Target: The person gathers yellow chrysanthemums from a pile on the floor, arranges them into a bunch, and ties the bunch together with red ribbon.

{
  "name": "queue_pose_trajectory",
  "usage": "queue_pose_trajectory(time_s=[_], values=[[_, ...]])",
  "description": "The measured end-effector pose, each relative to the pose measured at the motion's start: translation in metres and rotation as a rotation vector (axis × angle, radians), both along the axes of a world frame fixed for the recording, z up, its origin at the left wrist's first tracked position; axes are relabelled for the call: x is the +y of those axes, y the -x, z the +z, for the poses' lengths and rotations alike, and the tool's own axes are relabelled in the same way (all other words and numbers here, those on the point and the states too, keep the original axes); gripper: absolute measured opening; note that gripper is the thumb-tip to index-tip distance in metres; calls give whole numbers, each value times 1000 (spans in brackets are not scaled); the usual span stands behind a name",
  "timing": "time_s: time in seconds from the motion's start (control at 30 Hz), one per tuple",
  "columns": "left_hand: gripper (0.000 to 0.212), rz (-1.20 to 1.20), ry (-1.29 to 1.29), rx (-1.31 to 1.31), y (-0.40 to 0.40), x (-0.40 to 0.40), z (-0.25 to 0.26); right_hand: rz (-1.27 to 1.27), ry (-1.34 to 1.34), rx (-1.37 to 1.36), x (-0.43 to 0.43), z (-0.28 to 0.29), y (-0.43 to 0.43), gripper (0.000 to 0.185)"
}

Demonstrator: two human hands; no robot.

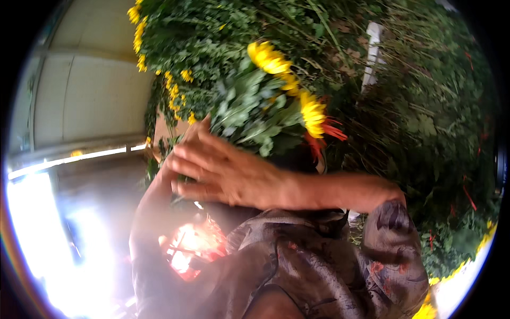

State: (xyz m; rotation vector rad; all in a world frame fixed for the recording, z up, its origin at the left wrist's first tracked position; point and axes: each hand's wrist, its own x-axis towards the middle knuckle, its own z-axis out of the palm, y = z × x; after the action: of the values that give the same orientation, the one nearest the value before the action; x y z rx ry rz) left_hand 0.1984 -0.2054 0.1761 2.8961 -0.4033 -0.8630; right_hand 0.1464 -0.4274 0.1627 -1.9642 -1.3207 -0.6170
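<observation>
A leafy bunch of yellow chrysanthemum-like flowers (255,103) lies before me, its flower heads towards the upper right. My left hand (196,133) is at the left side of the bunch and appears to hold it; most of that hand is hidden. Across it reaches my right hand (223,169), back upward and fingers spread, over the lower leaves and the left wrist. What lies under the right palm is hidden, and motion blurs both hands. Red strips (334,129) stick out beside the flower heads.
Heaped green stems and leaves (414,99) fill the right side, with a white bar (372,56) among them. More yellow flowers (173,93) edge the pile at upper left. A pale panelled wall (103,95) stands left, above strong glare. A reddish object (195,247) sits low left.
</observation>
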Motion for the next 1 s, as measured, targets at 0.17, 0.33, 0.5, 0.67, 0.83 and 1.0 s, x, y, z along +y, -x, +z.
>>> queue_pose_trajectory(time_s=[0.17, 0.33, 0.5, 0.67, 0.83, 1.0], values=[[59, -163, 19, 50, -22, -19, -12, -43, 379, 306, 35, -31, -77, 134], [24, 560, 693, -842, 113, 31, 31, -205, 460, 206, -1, -23, -68, 118], [19, 1220, 564, -118, 257, 79, -90, -325, 651, 269, -7, 26, -54, 113], [21, 1647, 1181, -18, 230, 96, -225, -403, 761, 199, -19, 25, -37, 111], [23, 1558, 1602, -52, 151, 102, -274, -399, 827, 102, -43, 13, -41, 100], [24, 1522, 1730, -98, 150, 114, -285, -355, 842, 22, -40, 3, -48, 110]])
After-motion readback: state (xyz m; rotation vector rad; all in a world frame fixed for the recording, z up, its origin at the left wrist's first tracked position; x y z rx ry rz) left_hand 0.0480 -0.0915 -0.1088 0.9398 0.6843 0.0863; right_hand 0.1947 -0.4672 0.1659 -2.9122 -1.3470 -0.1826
